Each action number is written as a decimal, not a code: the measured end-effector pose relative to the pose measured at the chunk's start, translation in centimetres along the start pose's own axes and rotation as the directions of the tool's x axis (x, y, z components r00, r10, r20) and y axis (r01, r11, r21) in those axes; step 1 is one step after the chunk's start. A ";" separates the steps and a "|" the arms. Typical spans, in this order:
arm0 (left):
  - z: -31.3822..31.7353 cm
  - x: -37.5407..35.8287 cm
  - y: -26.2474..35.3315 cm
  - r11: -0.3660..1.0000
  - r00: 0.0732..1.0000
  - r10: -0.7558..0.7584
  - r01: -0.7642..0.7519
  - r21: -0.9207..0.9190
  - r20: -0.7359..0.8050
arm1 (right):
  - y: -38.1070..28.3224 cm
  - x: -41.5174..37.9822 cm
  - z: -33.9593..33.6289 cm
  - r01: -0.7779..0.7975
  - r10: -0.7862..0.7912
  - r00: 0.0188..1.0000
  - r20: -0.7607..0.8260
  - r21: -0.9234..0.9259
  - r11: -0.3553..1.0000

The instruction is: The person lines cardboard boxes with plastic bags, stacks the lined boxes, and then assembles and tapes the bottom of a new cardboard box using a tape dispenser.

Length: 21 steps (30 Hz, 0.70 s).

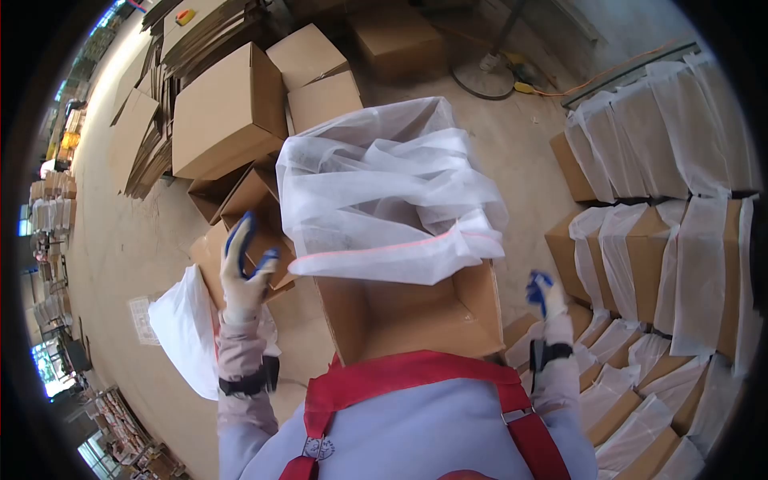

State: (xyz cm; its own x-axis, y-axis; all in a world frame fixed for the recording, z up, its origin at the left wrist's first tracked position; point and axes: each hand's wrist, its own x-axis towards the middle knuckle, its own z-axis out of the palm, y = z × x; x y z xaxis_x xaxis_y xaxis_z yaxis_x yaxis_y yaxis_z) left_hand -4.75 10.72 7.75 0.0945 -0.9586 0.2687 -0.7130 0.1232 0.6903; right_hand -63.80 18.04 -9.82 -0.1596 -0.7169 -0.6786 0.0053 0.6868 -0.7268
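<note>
- A workshop floor, pale and dusty, spreads beneath everything, running away along the left toward distant stacked goods.
- Flattened cardboard is piled at the far left, beside a large brown carton.
- Ahead, a round stand base sits on the floor, with an orange cable stretching off to its right.
- Rows of white-wrapped boxes fill the right side.
- The open box is directly in front of the person, its near edge by the red apron; a thin white cover with a pinkish line lies over its far part.
- A strip of floor separates the box's right edge from the wrapped rows; on the left, smaller open cartons crowd close, with white fabric nearby.
- The left hand is raised just left of the cover, grip released, fingers parted.
- The right hand is off the box's right edge, fingers bent; whether that grip is clenched, I cannot tell.
</note>
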 end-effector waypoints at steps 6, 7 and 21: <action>7.0 0.4 12.0 0.764 0.573 0.316 -0.626 0.155 0.756 | -14.6 0.3 7.2 0.668 -0.663 0.739 0.122 0.003 0.744; 6.6 -1.2 12.7 0.785 0.538 0.221 -0.593 0.179 0.814 | -16.2 -2.5 7.7 0.678 -0.675 0.729 0.114 0.015 0.735; -0.7 -11.1 12.3 0.498 0.473 0.781 -0.866 0.051 0.408 | -11.8 -20.6 15.2 0.464 -0.824 0.304 0.479 -0.830 -0.311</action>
State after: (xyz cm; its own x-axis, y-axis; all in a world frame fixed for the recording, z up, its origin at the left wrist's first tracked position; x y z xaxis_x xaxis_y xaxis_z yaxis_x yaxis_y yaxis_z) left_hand -14.03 23.04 13.75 -0.7955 -0.4618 0.3924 -0.4721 0.8782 0.0764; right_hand -45.58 22.93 11.15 0.4195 -0.8409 0.3419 -0.8946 -0.4469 -0.0012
